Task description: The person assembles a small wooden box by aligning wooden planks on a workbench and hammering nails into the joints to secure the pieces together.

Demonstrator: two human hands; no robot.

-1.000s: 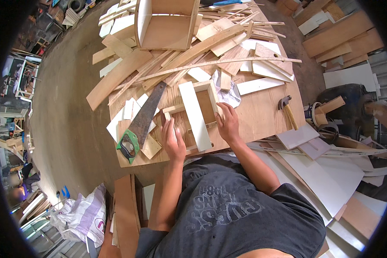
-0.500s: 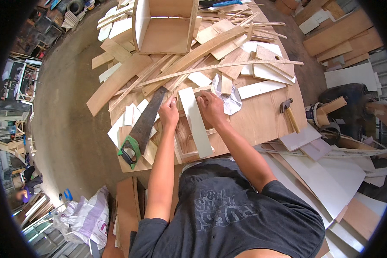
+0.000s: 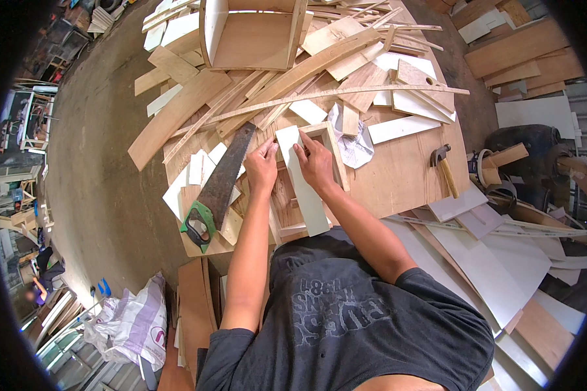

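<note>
A narrow white board (image 3: pixel 304 186) lies lengthwise across a shallow open wooden frame (image 3: pixel 340 159) at the near edge of the workbench. My left hand (image 3: pixel 261 169) is closed at the board's far left edge, with thumb and forefinger drawn together. On the opposite edge, the fingers of my right hand (image 3: pixel 316 164) are bent against the board; its fingertips are partly hidden. Left of my left hand lies a handsaw (image 3: pixel 225 176) with a green and black handle. A claw hammer (image 3: pixel 445 171) rests farther right on the bench.
Wood offcuts and long strips (image 3: pixel 287 85) cover the far part of the workbench (image 3: pixel 398 186). An open wooden box (image 3: pixel 251 39) stands among them. Crumpled plastic (image 3: pixel 355 146) lies right of the frame. White panels (image 3: pixel 476 260) lean at the right; a woven sack (image 3: pixel 134 319) sits lower left.
My right hand has shifted left, closer to the board, uncovering the frame's far right corner. My left hand stays at the board's left side. The whole view has shifted slightly.
</note>
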